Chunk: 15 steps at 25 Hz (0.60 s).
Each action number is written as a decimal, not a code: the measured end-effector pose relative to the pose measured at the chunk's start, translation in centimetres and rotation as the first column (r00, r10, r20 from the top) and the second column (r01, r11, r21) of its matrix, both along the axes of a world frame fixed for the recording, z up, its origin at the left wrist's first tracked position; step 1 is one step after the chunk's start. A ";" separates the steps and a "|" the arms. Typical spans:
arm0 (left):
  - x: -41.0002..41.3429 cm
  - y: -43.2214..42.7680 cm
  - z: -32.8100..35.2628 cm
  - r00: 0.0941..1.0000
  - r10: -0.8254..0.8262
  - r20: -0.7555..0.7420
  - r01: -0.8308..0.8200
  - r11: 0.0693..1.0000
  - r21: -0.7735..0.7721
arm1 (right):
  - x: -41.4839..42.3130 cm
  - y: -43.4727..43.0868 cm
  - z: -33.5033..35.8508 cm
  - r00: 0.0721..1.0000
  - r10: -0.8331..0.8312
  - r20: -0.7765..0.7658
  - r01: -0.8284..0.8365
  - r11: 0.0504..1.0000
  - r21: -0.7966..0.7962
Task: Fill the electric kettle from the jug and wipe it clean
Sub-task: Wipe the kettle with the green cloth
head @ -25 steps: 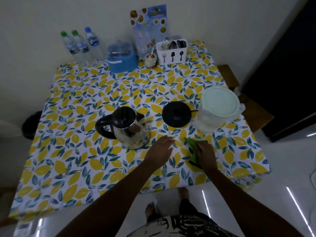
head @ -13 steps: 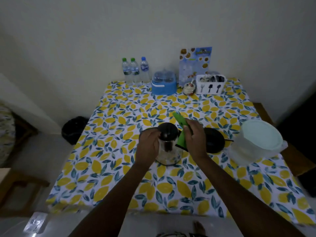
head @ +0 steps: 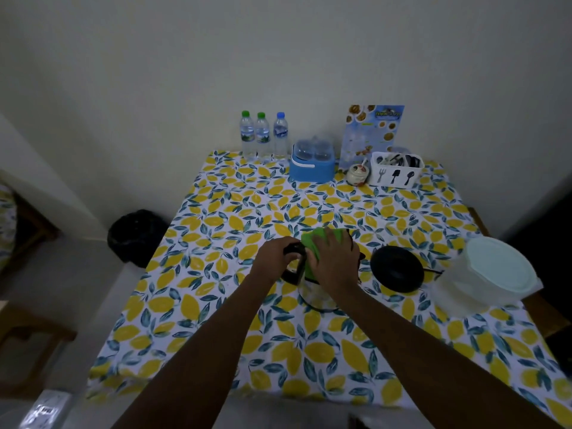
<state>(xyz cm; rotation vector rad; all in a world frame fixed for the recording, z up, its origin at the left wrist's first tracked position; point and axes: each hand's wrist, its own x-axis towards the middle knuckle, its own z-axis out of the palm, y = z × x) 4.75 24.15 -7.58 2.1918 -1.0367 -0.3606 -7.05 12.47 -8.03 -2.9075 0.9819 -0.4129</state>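
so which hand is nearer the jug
Right. The right hand presses a cloth on the kettle, beside the jug; the left hand grips the handle, farther off.

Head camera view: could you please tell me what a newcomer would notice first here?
The lemon-print tablecloth fills most of the view. At its middle, the left hand grips the black handle of the kettle while the right hand presses a green cloth on top of it. Just right of the hands lie the kettle's round black base and, near the table's right edge, a lidded pale jug.
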 end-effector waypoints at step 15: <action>1.5 -1.7 -0.8 0.984 -0.118 -0.134 0.125 0.991 0.041 | 3.5 -13.1 -1.2 0.963 -0.128 -0.236 0.256 0.175 0.951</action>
